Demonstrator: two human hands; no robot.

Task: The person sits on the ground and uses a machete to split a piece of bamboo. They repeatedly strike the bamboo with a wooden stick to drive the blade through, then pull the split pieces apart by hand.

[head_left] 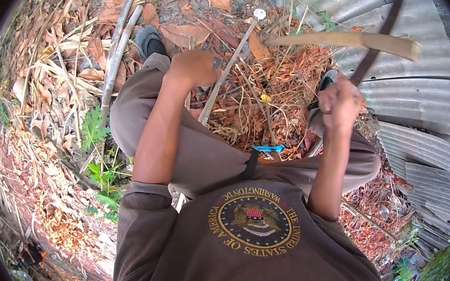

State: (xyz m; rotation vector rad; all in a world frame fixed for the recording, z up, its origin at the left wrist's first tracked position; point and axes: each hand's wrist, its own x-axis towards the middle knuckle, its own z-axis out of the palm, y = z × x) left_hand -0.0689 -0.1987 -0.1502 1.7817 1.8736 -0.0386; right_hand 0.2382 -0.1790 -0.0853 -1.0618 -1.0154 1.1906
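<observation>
My right hand (337, 101) is closed around the handle of a machete (369, 62), its long dark blade pointing up and to the right. Across the blade lies a pale, slightly curved strip of wood (335, 39), thick at its right end and tapering to the left. Whether the blade is stuck in it or only behind it, I cannot tell. My left hand (194, 68) is over my left shin, somewhat blurred, with its back turned up and fingers mostly hidden. Just right of it, a thin grey stick (233, 63) slants over the ground; contact is unclear.
Corrugated metal sheets (418, 103) cover the right side. Dry brown leaves (184, 35) and shavings (294, 73) litter the ground between my bent legs. Two grey poles (117, 56) lie beyond my left knee, near a green plant (94, 129). A bright blue item (270, 148) rests between my thighs.
</observation>
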